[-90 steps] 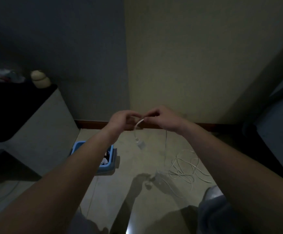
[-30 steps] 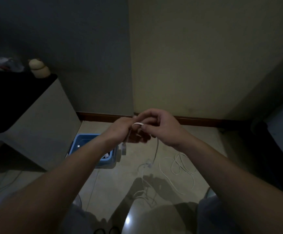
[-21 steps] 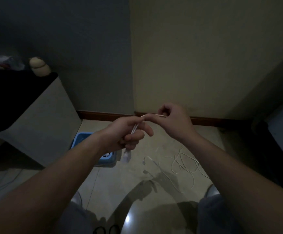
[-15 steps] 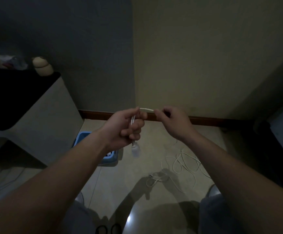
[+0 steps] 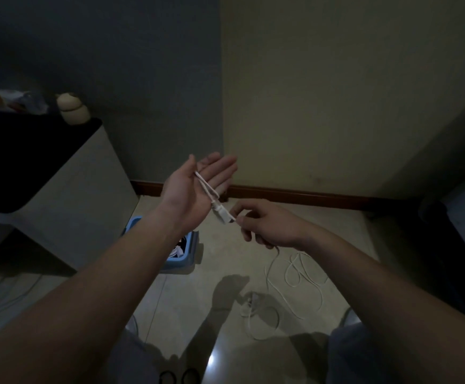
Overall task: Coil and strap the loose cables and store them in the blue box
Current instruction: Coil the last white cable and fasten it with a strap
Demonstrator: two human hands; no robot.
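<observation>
— White cable, where is it?
— Partly across the left hand, partly on the floor. Two strands lie side by side along the palm, running from the gap beside the thumb down toward the heel of the hand.
— Is that hand gripping it?
— No. The palm faces up, the fingers stretched out straight and close together; the strands only rest on it.
— And the plug?
— It hangs just off the heel of the left palm, between the two hands.
— What does the right hand do?
— Lower and to the right, knuckles up, thumb and forefinger pinching the cable right at the plug's end; the other fingers curl under.
— The rest of the cable?
— A strand drops from under the right hand to the floor and spreads in loose loops beneath the right forearm, uncoiled.
— The box?
— Blue, on the floor beneath the left forearm, which hides much of it, beside a pale cabinet and well apart from the loops. What lies inside I cannot tell.
</observation>
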